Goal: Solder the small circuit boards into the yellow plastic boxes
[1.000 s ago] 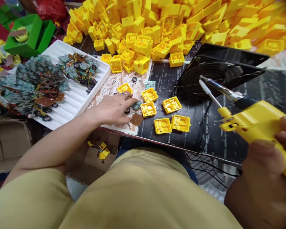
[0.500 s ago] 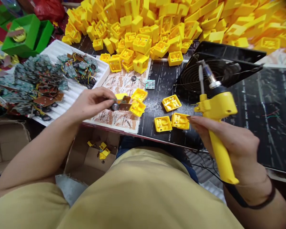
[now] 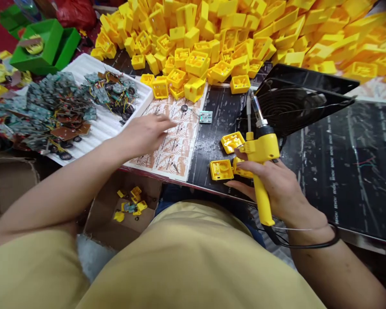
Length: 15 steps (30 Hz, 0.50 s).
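Right hand (image 3: 278,189): closed around the handle of a yellow soldering gun (image 3: 261,148). The fingers (image 3: 248,166) wrap the grip from the right side, one lying across it just below the gun's body, while the handle's lower end protrudes beneath the palm. The gun stands nearly upright, its metal tip pointing away from the person towards the edge of a black fan (image 3: 292,103). A black cord loops around the wrist.

Three open yellow housings lie on the black mat (image 3: 341,163) close to this hand. One housing (image 3: 232,141) sits just left of the gun's body. A second (image 3: 221,169) lies just beside the fingertips. A third (image 3: 241,171) is partly hidden behind gun and fingers; contact cannot be determined.

Left hand (image 3: 144,134): palm down over the printed sheet (image 3: 176,146), fingers stretched out flat and pointing right, blurred. Nothing is visible in its grasp; the underside is hidden.

Surroundings: a small green circuit board (image 3: 206,116) lies beyond the left fingertips. A white tray (image 3: 111,128) of circuit boards stands to the left, and a large pile of yellow housings (image 3: 231,34) fills the far side. A cardboard box (image 3: 116,227) sits below the table edge.
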Each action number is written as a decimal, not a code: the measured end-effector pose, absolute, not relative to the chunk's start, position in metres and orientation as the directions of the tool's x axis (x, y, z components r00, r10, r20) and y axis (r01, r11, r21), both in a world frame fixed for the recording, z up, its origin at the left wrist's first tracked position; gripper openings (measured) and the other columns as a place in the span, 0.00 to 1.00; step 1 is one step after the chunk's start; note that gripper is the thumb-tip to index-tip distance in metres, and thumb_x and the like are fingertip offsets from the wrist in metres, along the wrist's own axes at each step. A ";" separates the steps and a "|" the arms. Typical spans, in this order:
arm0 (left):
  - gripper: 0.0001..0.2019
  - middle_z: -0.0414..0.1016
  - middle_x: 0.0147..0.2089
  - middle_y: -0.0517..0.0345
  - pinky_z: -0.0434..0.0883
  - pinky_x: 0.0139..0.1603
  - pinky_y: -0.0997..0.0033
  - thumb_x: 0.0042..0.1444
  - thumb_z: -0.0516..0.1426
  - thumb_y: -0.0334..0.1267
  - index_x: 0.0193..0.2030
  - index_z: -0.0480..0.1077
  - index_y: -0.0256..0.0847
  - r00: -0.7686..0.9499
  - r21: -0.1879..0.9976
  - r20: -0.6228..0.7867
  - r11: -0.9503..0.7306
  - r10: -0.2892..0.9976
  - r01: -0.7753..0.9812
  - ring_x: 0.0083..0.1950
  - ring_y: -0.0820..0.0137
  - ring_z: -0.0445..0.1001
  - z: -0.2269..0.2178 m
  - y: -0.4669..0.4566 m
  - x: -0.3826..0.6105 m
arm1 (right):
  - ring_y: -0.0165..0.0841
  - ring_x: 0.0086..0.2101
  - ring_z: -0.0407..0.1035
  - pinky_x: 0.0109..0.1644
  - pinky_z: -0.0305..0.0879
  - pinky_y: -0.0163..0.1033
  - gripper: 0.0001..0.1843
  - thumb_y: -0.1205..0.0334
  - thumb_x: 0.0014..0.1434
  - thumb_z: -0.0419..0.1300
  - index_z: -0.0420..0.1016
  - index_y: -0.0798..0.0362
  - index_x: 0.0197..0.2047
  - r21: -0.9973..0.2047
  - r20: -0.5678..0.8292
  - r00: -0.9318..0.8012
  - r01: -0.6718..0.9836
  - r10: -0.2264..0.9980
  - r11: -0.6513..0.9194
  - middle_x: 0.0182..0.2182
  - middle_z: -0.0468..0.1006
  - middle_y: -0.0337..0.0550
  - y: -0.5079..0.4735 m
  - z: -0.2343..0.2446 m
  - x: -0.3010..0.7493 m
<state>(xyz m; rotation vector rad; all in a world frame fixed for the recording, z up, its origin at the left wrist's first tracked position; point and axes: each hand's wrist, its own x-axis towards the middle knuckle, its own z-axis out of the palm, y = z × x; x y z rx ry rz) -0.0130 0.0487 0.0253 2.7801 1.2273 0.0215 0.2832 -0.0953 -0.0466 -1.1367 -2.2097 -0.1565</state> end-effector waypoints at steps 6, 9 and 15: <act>0.26 0.74 0.58 0.39 0.64 0.66 0.45 0.61 0.59 0.46 0.63 0.69 0.35 0.603 0.102 -0.026 -0.598 0.798 0.795 0.65 0.46 0.68 -0.027 0.089 0.091 | 0.36 0.41 0.76 0.52 0.73 0.45 0.22 0.58 0.61 0.66 0.65 0.50 0.55 -0.265 0.549 -0.419 0.734 0.723 0.626 0.41 0.79 0.41 -0.095 -0.055 0.286; 0.22 0.77 0.53 0.46 0.70 0.60 0.51 0.54 0.63 0.40 0.56 0.75 0.40 0.684 0.094 -0.146 -0.679 0.714 0.728 0.59 0.49 0.73 -0.023 0.100 0.085 | 0.34 0.41 0.76 0.55 0.71 0.43 0.21 0.58 0.61 0.66 0.65 0.51 0.55 -0.288 0.523 -0.450 0.706 0.723 0.648 0.40 0.79 0.41 -0.094 -0.053 0.288; 0.18 0.80 0.55 0.58 0.70 0.58 0.62 0.58 0.52 0.30 0.49 0.78 0.51 0.945 0.329 -0.266 -0.904 0.191 0.275 0.56 0.64 0.77 0.004 0.075 0.018 | 0.32 0.36 0.75 0.60 0.67 0.49 0.14 0.65 0.66 0.59 0.65 0.52 0.53 -0.290 0.494 -0.536 0.640 0.684 0.711 0.37 0.80 0.39 -0.084 -0.046 0.273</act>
